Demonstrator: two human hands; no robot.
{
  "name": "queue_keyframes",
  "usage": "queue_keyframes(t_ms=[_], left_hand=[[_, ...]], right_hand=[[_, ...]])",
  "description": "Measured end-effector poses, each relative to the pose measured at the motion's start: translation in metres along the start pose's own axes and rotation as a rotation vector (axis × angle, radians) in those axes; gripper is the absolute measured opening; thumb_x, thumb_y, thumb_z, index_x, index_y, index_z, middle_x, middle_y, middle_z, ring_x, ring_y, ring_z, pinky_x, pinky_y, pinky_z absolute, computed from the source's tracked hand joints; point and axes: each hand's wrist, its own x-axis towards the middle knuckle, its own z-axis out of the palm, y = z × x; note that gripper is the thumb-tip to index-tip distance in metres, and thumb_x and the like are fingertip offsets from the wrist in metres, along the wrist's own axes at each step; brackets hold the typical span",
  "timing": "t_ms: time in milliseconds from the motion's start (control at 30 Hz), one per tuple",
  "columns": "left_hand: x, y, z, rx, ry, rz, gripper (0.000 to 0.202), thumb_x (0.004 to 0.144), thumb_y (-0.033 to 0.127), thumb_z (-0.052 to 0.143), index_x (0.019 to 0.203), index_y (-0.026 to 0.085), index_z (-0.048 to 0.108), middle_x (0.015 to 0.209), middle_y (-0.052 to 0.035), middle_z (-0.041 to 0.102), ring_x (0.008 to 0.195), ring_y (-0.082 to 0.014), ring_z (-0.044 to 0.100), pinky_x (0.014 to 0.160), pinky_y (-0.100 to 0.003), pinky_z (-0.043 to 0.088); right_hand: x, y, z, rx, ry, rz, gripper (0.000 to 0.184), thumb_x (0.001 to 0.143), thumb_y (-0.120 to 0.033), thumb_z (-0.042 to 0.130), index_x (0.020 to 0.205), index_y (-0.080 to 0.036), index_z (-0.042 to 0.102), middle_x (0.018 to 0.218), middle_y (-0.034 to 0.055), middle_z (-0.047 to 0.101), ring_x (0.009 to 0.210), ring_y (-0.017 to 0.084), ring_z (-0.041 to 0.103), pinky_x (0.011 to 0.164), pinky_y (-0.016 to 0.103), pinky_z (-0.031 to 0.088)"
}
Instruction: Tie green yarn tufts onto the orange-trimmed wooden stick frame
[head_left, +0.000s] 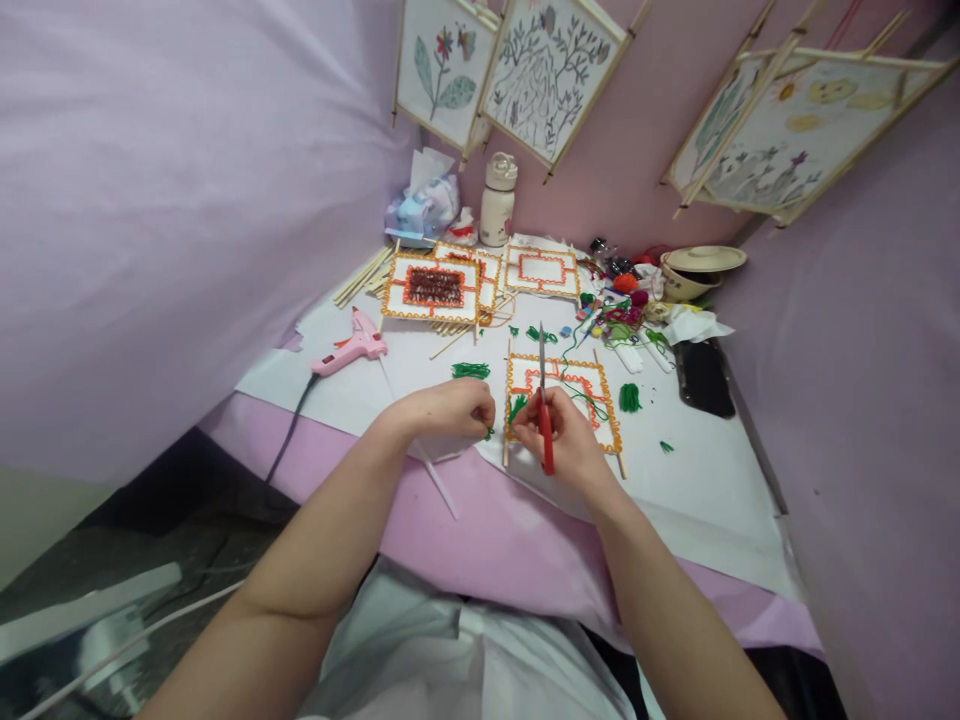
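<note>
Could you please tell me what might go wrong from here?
The red-handled scissors in the right hand sit over a rectangular panel trimmed in yellow and orange yarn, so they might snag that trim.

The black cord of the pink glue gun hangs over the white-covered table's edge; a tug could drag the gun off.

The small loose green yarn tuft could get brushed away.

Left hand [461, 408]: fingertips curled out of sight; whether they pinch the green strands [490, 434] cannot be told.
Red scissors [547, 440]: handle partly covered by the right hand [570, 438].
Yarn-edged frame [609, 402]: lower middle hidden behind that hand.
Rear frame [496, 272]: largely covered by the brown-centred frame [435, 287].
Flower drawing [442, 75]: top cut off.
Craft pile [626, 300]: smallest pieces indistinguishable.
</note>
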Motion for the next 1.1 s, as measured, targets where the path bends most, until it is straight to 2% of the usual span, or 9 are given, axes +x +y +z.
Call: queue_keyframes(t_ms=[200, 467, 600, 700, 767, 867, 933, 1000, 1100], left_hand=[[-0.002, 0.011, -0.008, -0.171, 0.059, 0.000, 0.010, 0.067, 0.015, 0.059, 0.070, 0.018, 0.068, 0.074, 0.0000, 0.067, 0.067, -0.0135, 0.058, 0.061, -0.021, 0.041], [0.002, 0.013, -0.003, -0.136, 0.113, 0.009, 0.010, 0.066, 0.015, 0.058, 0.069, 0.018, 0.067, 0.073, -0.0004, 0.068, 0.068, -0.0141, 0.058, 0.063, -0.022, 0.042], [0.001, 0.004, -0.003, -0.054, 0.100, -0.054, 0.014, 0.065, 0.013, 0.055, 0.067, 0.019, 0.067, 0.072, -0.0014, 0.068, 0.066, -0.0152, 0.059, 0.061, -0.024, 0.041], [0.000, -0.007, -0.005, 0.006, 0.105, -0.138, 0.014, 0.065, 0.013, 0.056, 0.066, 0.020, 0.069, 0.070, -0.0022, 0.068, 0.064, -0.0162, 0.059, 0.059, -0.025, 0.040], [-0.001, -0.011, -0.007, 0.025, 0.166, -0.156, 0.015, 0.066, 0.014, 0.058, 0.070, 0.020, 0.071, 0.075, -0.0031, 0.069, 0.068, -0.0173, 0.060, 0.061, -0.025, 0.041], [0.001, -0.006, -0.007, -0.034, 0.408, -0.100, 0.020, 0.073, 0.017, 0.056, 0.085, 0.021, 0.072, 0.088, -0.0041, 0.070, 0.075, -0.0168, 0.061, 0.068, -0.026, 0.044], [0.002, 0.003, -0.004, -0.156, 0.511, -0.031, 0.023, 0.080, 0.021, 0.054, 0.095, 0.020, 0.070, 0.097, -0.0046, 0.070, 0.073, -0.0143, 0.060, 0.067, -0.025, 0.046], [0.005, 0.014, 0.001, -0.258, 0.473, 0.035, 0.026, 0.081, 0.026, 0.059, 0.104, 0.020, 0.068, 0.100, -0.0051, 0.069, 0.067, -0.0120, 0.059, 0.063, -0.024, 0.046], [0.009, 0.028, 0.012, -0.216, 0.388, 0.031, 0.032, 0.077, 0.025, 0.067, 0.108, 0.019, 0.067, 0.095, -0.0039, 0.070, 0.062, -0.0110, 0.056, 0.062, -0.024, 0.044]], right_hand=[[-0.003, 0.002, 0.003, -0.129, 0.044, -0.032, 0.023, 0.077, -0.029, 0.065, 0.093, -0.024, 0.049, 0.093, 0.0024, 0.068, 0.076, 0.018, 0.060, 0.070, 0.031, 0.043], [-0.001, 0.006, 0.008, -0.204, 0.082, -0.035, 0.019, 0.078, -0.028, 0.062, 0.091, -0.023, 0.049, 0.085, 0.0013, 0.066, 0.070, 0.016, 0.056, 0.064, 0.029, 0.041], [0.003, 0.009, 0.005, -0.061, 0.193, -0.035, 0.021, 0.076, -0.026, 0.064, 0.090, -0.023, 0.048, 0.083, -0.0001, 0.063, 0.071, 0.016, 0.058, 0.069, 0.031, 0.044], [0.007, 0.006, -0.004, 0.088, 0.262, -0.017, 0.025, 0.073, -0.024, 0.067, 0.087, -0.024, 0.046, 0.079, -0.0021, 0.060, 0.069, 0.014, 0.057, 0.067, 0.030, 0.045], [0.010, 0.003, -0.009, 0.139, 0.279, 0.006, 0.026, 0.072, -0.024, 0.069, 0.085, -0.024, 0.046, 0.076, -0.0031, 0.058, 0.067, 0.013, 0.056, 0.063, 0.028, 0.044], [0.011, -0.001, -0.013, 0.157, 0.280, 0.038, 0.027, 0.071, -0.026, 0.070, 0.083, -0.023, 0.046, 0.074, -0.0031, 0.058, 0.064, 0.013, 0.054, 0.060, 0.027, 0.043], [0.010, -0.002, -0.013, 0.147, 0.274, 0.052, 0.027, 0.070, -0.026, 0.070, 0.083, -0.023, 0.047, 0.074, -0.0032, 0.058, 0.063, 0.012, 0.054, 0.060, 0.027, 0.043], [0.010, -0.002, -0.012, 0.136, 0.272, 0.060, 0.026, 0.069, -0.025, 0.069, 0.083, -0.022, 0.047, 0.074, -0.0033, 0.058, 0.063, 0.012, 0.054, 0.060, 0.026, 0.043], [0.010, -0.002, -0.012, 0.126, 0.276, 0.058, 0.026, 0.069, -0.024, 0.069, 0.084, -0.022, 0.047, 0.073, -0.0035, 0.057, 0.063, 0.012, 0.054, 0.060, 0.027, 0.044]])
